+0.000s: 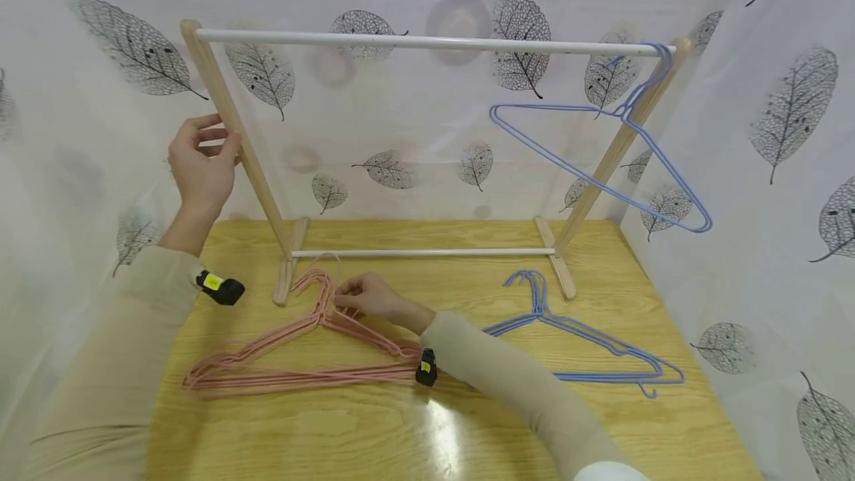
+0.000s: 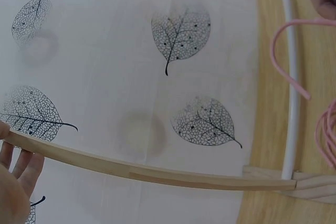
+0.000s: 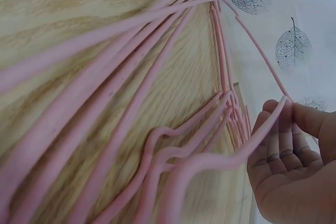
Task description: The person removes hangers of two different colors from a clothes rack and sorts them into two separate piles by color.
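Note:
My left hand [image 1: 203,168] holds the left wooden post [image 1: 257,169] of a clothes rack partway up, thumb on the near side and fingers behind. My right hand [image 1: 374,295] is at the pile of pink clothes hangers [image 1: 274,336] on the table. Between thumb and fingertips it pinches the top pink hanger [image 3: 265,127] near its neck, and that hanger's upper part is raised off the others. Its hook [image 2: 274,51] crosses in front of the rack's lower white bar [image 2: 292,129] in the left wrist view.
Several blue hangers [image 1: 581,326] lie on the table [image 1: 334,436] to the right, partly behind my right sleeve. More blue hangers [image 1: 568,164] hang at the right end of the rack's top bar [image 1: 427,42]. Leaf-patterned sheeting [image 1: 401,117] stands behind and beside the table.

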The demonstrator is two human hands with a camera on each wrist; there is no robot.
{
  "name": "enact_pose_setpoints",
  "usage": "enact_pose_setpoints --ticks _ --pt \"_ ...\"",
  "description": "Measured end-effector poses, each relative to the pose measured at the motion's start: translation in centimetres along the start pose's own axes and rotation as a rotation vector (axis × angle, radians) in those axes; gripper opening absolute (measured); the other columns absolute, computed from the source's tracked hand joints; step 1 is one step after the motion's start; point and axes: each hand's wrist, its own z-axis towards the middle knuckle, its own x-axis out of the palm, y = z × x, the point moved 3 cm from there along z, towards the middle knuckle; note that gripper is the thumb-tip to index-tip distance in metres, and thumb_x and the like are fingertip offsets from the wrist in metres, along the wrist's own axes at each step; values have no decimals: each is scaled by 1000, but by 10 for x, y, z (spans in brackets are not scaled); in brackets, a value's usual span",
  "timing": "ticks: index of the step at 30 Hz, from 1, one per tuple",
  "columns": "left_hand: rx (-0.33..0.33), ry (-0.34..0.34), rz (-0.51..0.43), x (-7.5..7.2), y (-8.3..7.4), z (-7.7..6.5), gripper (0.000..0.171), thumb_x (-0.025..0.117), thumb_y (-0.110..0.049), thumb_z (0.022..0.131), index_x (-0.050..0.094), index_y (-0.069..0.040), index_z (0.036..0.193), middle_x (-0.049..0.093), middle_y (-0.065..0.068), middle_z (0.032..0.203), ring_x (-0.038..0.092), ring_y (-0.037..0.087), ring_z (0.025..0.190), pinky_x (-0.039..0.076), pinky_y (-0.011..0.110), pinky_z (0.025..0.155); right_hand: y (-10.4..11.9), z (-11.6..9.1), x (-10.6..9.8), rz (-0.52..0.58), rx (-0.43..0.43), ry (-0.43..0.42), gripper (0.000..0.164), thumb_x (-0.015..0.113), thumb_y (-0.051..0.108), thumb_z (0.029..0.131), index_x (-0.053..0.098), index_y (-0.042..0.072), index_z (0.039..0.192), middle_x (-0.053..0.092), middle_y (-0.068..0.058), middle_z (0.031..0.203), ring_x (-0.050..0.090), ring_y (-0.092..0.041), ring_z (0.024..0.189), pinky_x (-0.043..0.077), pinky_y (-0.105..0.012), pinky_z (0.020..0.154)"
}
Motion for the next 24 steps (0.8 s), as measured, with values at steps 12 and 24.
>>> enact_pose_setpoints --ticks 12,24 --pt "-6 -5 -12 0 1 1 33 70 -18 101 69 -15 134 59 -19 94 59 -2 75 60 2 70 -6 0 -11 23 -21 -40 34 63 20 107 71 -5 129 76 -28 113 76 -43 96 72 -42 79" --pt "5 -10 -35 -1 2 3 31 71 -16 100 70 -15 131 60 -19 93 59 -2 72 61 3 69 22 -30 -48 82 -126 -143 34 63 21 107 69 -5 129 77 -24 112 73 -7 77 72 -42 83"
